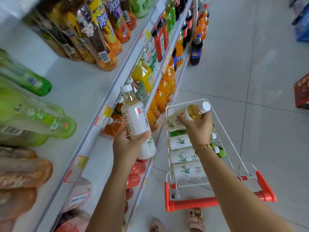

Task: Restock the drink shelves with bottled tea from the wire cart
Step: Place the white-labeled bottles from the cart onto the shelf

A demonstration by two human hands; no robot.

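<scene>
Along our left side run the white drink shelves [80,91], tier below tier, with tall brown, yellow and green bottles on the upper board and orange drinks [160,97] packed on a lower one. To the right lies the pale tiled floor [250,72], where the wire cart [232,153] stands close against the shelving, its red handle [192,204] nearest us. Three bottled teas [185,155] with white leaf-print labels lie side by side in the cart, and a few green-capped bottles [220,153] sit along its right wall. Our left grip [127,144] is curled round the lower body of the upright tea bottle [137,118], thumb across the label. It holds the bottle white cap up in front of the shelf lip, over the bottles of the tier below. We see it touching no board. Our right grip [199,129] clasps the tilted tea bottle [184,116] near its shoulder, fingers wrapped over it. This bottle's cap points up and to the right, above the far end of the cart and clear of the teas lying below. At the bottom edge our sandalled feet [195,220] show beside the handle, and a thin gold bracelet [203,147] rings our right wrist.
</scene>
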